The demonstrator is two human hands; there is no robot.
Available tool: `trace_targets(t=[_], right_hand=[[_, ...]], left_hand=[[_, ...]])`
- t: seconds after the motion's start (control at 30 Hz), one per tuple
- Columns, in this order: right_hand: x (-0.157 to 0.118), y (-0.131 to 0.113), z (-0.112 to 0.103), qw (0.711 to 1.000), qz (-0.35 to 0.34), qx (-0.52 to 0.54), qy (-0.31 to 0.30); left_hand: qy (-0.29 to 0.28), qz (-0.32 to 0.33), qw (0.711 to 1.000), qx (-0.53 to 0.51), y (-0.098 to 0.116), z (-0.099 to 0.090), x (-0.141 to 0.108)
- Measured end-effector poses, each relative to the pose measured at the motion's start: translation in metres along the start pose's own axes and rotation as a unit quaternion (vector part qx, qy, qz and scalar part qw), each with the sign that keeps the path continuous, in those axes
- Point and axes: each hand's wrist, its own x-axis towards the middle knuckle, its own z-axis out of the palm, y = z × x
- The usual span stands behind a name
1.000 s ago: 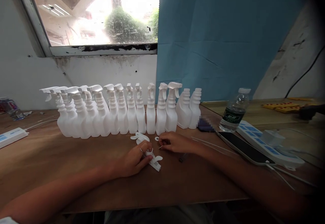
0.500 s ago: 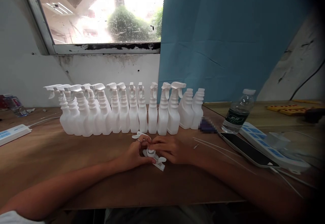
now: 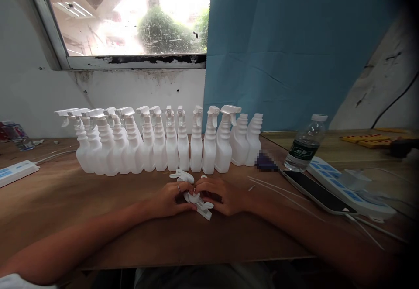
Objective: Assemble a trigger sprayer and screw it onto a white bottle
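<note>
Twelve or so white bottles [image 3: 159, 153] with tops fitted, row running left to centre. Lower centre: your left hand [image 3: 173, 199], thumb and fingers curled narrow around the near spray head [image 3: 195, 199]. A spare spray head [image 3: 185, 176] lies just behind those fingers. The held one sits low in the centre of the frame, round collar up, trigger and nozzle end pointing lower right. Looks like hard, thin plastic: expect light, stiff, a bit slick. Grip the body beside the collar; keep pressure off the trigger, since it likely swings and could twist the piece. Next, your right hand [image 3: 229, 195]: fingertips close together at the collar, meeting the left ones; can't tell whether they pinch a small part. Right of centre, two open bottles [image 3: 253, 149], a sliver-like bit [image 3: 251, 188] and thin tubes [image 3: 281, 192]; tubes probably bend easily, so take them mid-length.
</note>
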Motion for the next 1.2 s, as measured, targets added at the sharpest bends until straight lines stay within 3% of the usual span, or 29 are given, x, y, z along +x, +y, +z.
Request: trace_targets(t=[0.17, 0.4, 0.57, 0.93, 1.2], right_hand=[[-0.001, 0.000, -0.002, 0.999, 0.009, 0.000, -0.034], [0.001, -0.002, -0.007, 0.998, -0.018, 0.006, -0.056], [-0.001, -0.002, -0.004, 0.999, 0.004, -0.007, -0.043], [0.001, -0.004, 0.003, 1.000, -0.003, 0.010, 0.001], [0.000, -0.005, 0.005, 0.999, -0.034, -0.020, 0.015]], left_hand=[[0.039, 0.052, 0.998, -0.001, -0.008, 0.001, 0.000], [0.046, 0.051, 0.997, 0.026, -0.006, 0.003, -0.001], [0.034, 0.046, 0.998, 0.036, -0.005, 0.001, -0.001], [0.029, 0.117, 0.992, 0.023, -0.003, 0.000, 0.000], [0.035, 0.088, 0.995, 0.041, -0.003, 0.002, -0.002]])
